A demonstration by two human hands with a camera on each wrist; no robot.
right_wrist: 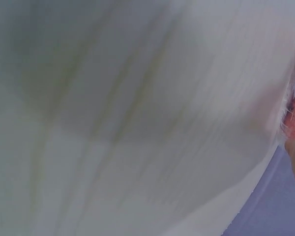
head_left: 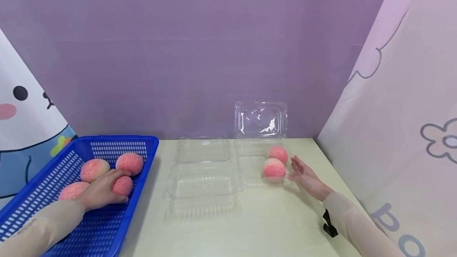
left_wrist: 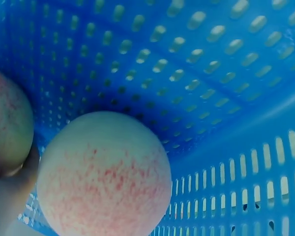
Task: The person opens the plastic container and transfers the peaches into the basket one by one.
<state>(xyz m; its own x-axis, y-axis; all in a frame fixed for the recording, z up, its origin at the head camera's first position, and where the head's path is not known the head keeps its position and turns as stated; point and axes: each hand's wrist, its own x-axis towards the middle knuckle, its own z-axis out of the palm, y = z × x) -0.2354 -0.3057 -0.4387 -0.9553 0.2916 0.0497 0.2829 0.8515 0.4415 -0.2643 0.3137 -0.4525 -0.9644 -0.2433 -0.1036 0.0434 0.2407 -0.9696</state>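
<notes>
In the blue basket point(head_left: 151, 158), my left hand point(head_left: 101, 193) curls its thumb and fingers round a pink peach point(head_left: 122, 186). Several more peaches lie about that hand, one pink peach point(head_left: 129, 163) just beyond its fingertips and a paler one point(head_left: 94, 169) behind it. The left wrist view has a large pale peach point(left_wrist: 105, 177) close up. My right hand point(head_left: 308, 179), fingers extended and palm turned inward, is beside the right rim of a clear clamshell box point(head_left: 250, 165). Two peaches sit in that box, the front one point(head_left: 274, 169) nearest the hand.
The box's clear lid point(head_left: 261, 120) stands upright against the purple backdrop. To its left, a second clear box point(head_left: 203, 181) lies opened on the pale table point(head_left: 200, 235). A printed white sheet point(head_left: 403, 122) slopes along the right side.
</notes>
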